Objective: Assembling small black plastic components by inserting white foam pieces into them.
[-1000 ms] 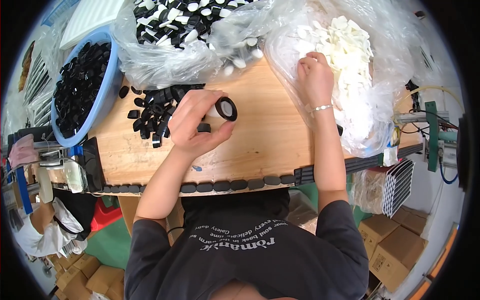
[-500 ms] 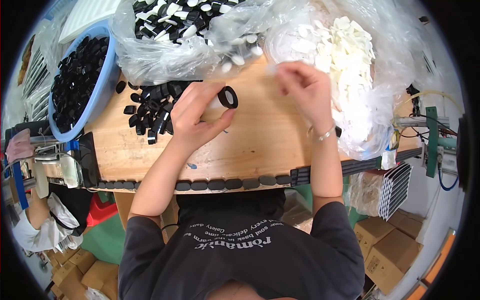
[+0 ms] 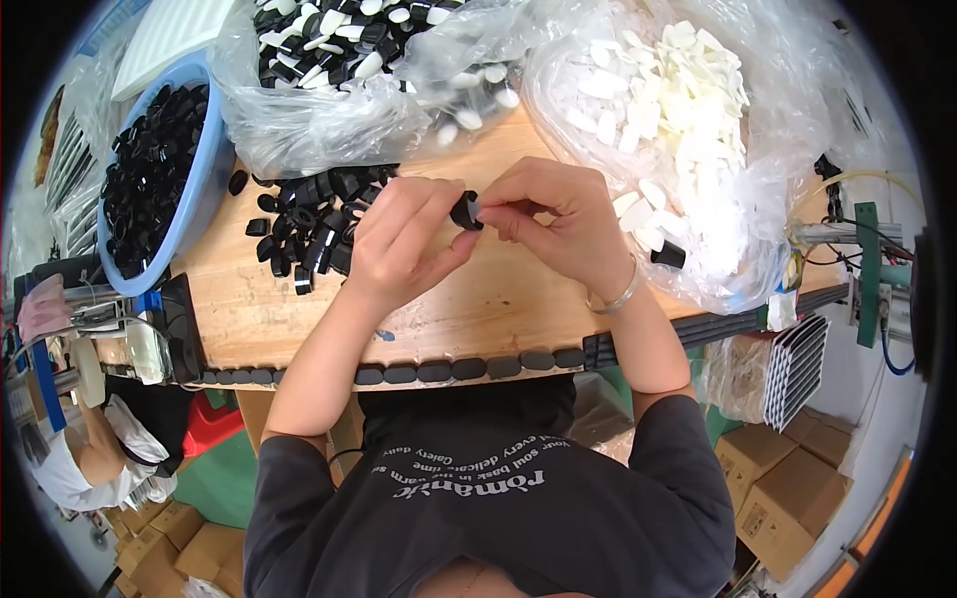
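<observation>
Over the middle of the table, my left hand point(image 3: 399, 239) grips a short black oval cap point(image 3: 463, 211) between fingertips and thumb, its opening turned to the right. My right hand point(image 3: 558, 219) is closed in a pinch at that opening. A small pale piece shows at its fingertips, mostly hidden by them and the cap. Left of my left hand lies a loose pile of black caps point(image 3: 309, 219). To the right of my right hand, flat white oval pieces point(image 3: 688, 110) spill out of a clear plastic bag point(image 3: 768, 199). One black cap point(image 3: 669, 255) lies by the white pieces.
A blue basin point(image 3: 204, 179) full of black caps stands at the left. At the back, a clear bag point(image 3: 299, 125) holds mixed black and white pieces. Dark oval pieces point(image 3: 469, 369) line the table's front edge. Cardboard boxes point(image 3: 788, 498) stand lower right. Another person's arm point(image 3: 98, 448) shows far left.
My right hand has come from the white pieces leftward and down to the cap, carrying a pale piece. My left hand has turned the cap's opening toward it.
</observation>
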A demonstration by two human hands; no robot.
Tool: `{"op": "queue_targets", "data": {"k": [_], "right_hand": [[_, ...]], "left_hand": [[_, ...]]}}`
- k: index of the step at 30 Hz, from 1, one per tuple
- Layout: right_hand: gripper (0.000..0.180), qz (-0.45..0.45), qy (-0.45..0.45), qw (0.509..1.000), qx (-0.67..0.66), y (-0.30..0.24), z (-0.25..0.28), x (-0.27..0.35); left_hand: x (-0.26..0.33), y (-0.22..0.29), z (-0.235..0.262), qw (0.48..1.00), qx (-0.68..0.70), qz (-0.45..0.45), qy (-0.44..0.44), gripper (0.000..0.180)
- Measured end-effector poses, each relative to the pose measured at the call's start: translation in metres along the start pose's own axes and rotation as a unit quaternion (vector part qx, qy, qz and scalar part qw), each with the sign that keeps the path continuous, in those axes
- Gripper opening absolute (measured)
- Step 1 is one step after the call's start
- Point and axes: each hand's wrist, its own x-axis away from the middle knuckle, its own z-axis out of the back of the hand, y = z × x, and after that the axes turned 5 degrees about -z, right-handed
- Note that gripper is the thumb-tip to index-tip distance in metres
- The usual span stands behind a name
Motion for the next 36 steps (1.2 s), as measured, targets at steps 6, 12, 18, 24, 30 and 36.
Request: {"op": "queue_targets", "data": {"k": [6, 12, 18, 24, 30, 36], "right_hand": [[0.007, -0.036, 0.063, 0.997, -0.032, -0.003, -0.008, 0.002], [0.009, 0.05, 0.118, 0.992, 0.009, -0.002, -0.025, 0.007], [0.018, 0.125, 0.073, 0.989, -0.028, -0.001, -0.018, 0.005], [0.029, 0.154, 0.041, 0.987, -0.017, -0.001, -0.021, 0.005], [0.032, -0.013, 0.0, 0.984, -0.175, 0.004, -0.014, 0.004], [0.029, -0.167, -0.086, 0.939, -0.289, -0.004, -0.009, 0.002]], "left_hand": [[-0.003, 0.0, -0.001, 0.999, 0.028, 0.012, 0.024, 0.049], [-0.003, 0.005, -0.002, 0.998, -0.022, 0.013, 0.058, 0.05], [-0.003, 0.006, -0.003, 0.997, -0.008, 0.016, 0.075, 0.048], [-0.002, 0.005, -0.002, 0.996, -0.004, 0.024, 0.09, 0.046], [-0.003, 0.005, 0.001, 0.994, 0.004, 0.041, 0.1, 0.045], [-0.003, 0.003, 0.002, 0.997, -0.015, -0.012, 0.077, 0.049]]}}
